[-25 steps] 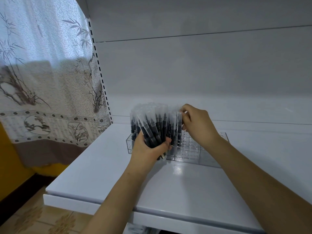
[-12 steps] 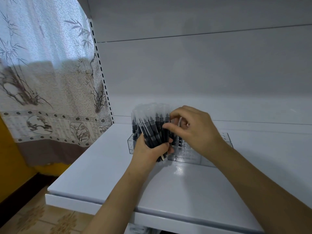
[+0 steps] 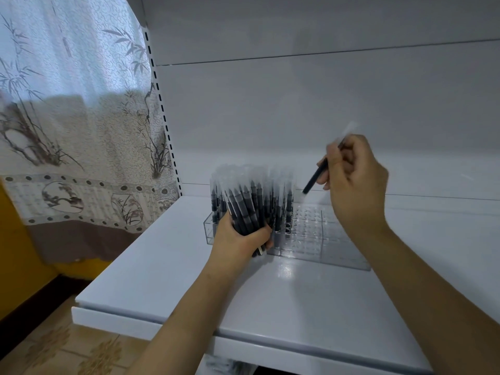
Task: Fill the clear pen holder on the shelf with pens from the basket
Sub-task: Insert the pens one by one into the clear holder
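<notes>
At the left end of the clear pen holder [image 3: 319, 239], the left hand [image 3: 240, 239] is gripping a fanned bundle of black pens [image 3: 243, 209], fingers curled round the barrels; a loosening grip is risking the bundle spilling across the white shelf [image 3: 270, 293]; further right, the right hand [image 3: 354, 180] is pinching a single pen [image 3: 315, 177], tilted tip-down above the empty holes; a slanted entry could be missing its hole or jamming.

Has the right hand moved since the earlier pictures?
Yes. The right hand, pinching one pen, has moved right and up, away from the bundle, above the clear holder's empty slots.
</notes>
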A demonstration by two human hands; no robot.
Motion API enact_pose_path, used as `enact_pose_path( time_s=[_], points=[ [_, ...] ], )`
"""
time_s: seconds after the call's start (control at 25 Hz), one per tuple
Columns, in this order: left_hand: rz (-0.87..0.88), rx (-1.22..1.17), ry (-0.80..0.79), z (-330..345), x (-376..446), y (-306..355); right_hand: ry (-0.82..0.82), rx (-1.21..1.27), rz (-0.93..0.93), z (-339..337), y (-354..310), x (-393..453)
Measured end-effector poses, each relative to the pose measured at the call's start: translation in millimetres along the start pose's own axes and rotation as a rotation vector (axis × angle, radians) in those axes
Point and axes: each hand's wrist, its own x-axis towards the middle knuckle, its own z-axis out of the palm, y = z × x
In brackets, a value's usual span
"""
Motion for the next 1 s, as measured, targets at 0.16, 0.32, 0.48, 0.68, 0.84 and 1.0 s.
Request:
enact_pose_path(
  time_s=[0.16,0.32,0.48,0.68,0.84,1.0],
  points=[
    [0.025,-0.002,-0.021,1,-1,1,-0.225,-0.181,0.011,8,18,-3],
    [0.024,0.017,-0.032,2,-2,4,-0.399,-0.305,-0.017,15,22,-4],
    [0.027,0.010,-0.016,3,1,1,-0.429,-0.307,0.017,19,23,-3],
    [0.019,0.003,-0.016,3,-1,1,-0.411,-0.345,0.023,14,30,4],
    [0.026,-0.011,-0.019,4,-1,2,-0.445,-0.360,0.018,14,32,5],
    [0.022,-0.012,-0.029,3,-1,2,-0.607,-0.480,-0.013,21,41,-2]
  ],
)
